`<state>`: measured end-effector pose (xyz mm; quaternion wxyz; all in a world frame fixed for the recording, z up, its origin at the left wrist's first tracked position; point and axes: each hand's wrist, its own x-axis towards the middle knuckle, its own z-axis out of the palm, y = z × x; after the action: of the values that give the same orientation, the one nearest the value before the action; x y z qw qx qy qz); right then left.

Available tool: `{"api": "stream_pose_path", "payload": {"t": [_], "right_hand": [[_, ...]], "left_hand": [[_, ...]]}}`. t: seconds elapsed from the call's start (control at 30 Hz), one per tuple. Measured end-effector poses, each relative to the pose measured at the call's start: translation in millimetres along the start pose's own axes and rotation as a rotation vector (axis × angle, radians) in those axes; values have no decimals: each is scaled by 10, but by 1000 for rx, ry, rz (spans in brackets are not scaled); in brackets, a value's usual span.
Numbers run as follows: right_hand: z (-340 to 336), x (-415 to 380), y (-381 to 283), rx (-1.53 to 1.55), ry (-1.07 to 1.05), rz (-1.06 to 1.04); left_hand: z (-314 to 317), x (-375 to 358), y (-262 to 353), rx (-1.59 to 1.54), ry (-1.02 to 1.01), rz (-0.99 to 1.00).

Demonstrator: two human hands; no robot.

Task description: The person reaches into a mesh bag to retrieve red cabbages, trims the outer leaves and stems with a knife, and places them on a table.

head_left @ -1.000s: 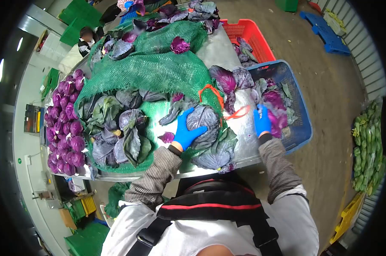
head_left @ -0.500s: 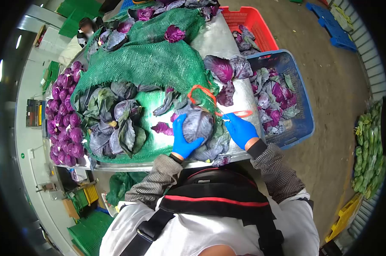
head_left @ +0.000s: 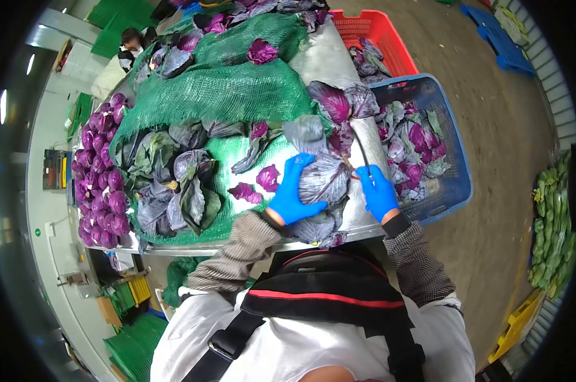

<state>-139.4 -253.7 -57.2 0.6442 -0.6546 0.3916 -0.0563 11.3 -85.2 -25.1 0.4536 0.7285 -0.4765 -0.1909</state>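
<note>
Here's the long metal table (head_left: pixel 323 54), with a green net (head_left: pixel 218 95) spread across much of it and a blue crate (head_left: pixel 422 89) of loose leaves right beside its edge. At the near side, between two blue gloves, sits the cabbage (head_left: pixel 323 181), tipped so its stem end points toward the right glove. Now the left hand (head_left: pixel 291 198): fingers (head_left: pixel 297 164) spread wide from the thumb, clamped around the rounded side of the head. That's a sensible brace; I'd say the palm wants to stay firm there so the head can't roll, with the thumb low and well clear of the stem. Over to the right hand (head_left: pixel 378 194), its fingers curled together, closed on a slim dark tool (head_left: pixel 363 151). Looks like a knife, though I can't swear to it from here. Good handling, in my judgement, calls for short, controlled pressure and a tip aimed away from the left glove. And there's the little stem end (head_left: pixel 347 163), close to the tool; whether they touch, I can't tell.
</note>
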Motion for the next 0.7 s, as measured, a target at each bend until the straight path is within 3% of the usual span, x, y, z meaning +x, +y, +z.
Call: {"api": "stream_pose_path", "payload": {"t": [0.07, 0.13, 0.23, 0.27, 0.33, 0.47, 0.53, 0.6, 0.7], "right_hand": [[-57, -12, 190, -413, -64, -124], [-87, -132, 176, -301, -73, -195], [-78, -199, 98, -583, -18, -447], [-66, -202, 51, -577, -13, -445], [-79, -217, -70, -891, -201, -335], [27, -24, 243, -969, -175, -360], [116, 169, 461, -970, -30, -507], [151, 264, 276, -1012, -24, -363], [101, 190, 189, -1044, -39, -375]], "left_hand": [[227, -71, -274, 27, -47, -71], [282, -73, -320, 40, 11, -104], [283, -88, -350, 39, -4, -103], [285, -89, -361, 30, -3, -111], [286, -95, -368, 46, -20, -101], [304, -114, -373, 88, -26, -81], [326, -83, -392, 86, -21, -81], [361, -81, -471, 20, 48, -120], [362, -126, -533, 59, 22, -51]]}}
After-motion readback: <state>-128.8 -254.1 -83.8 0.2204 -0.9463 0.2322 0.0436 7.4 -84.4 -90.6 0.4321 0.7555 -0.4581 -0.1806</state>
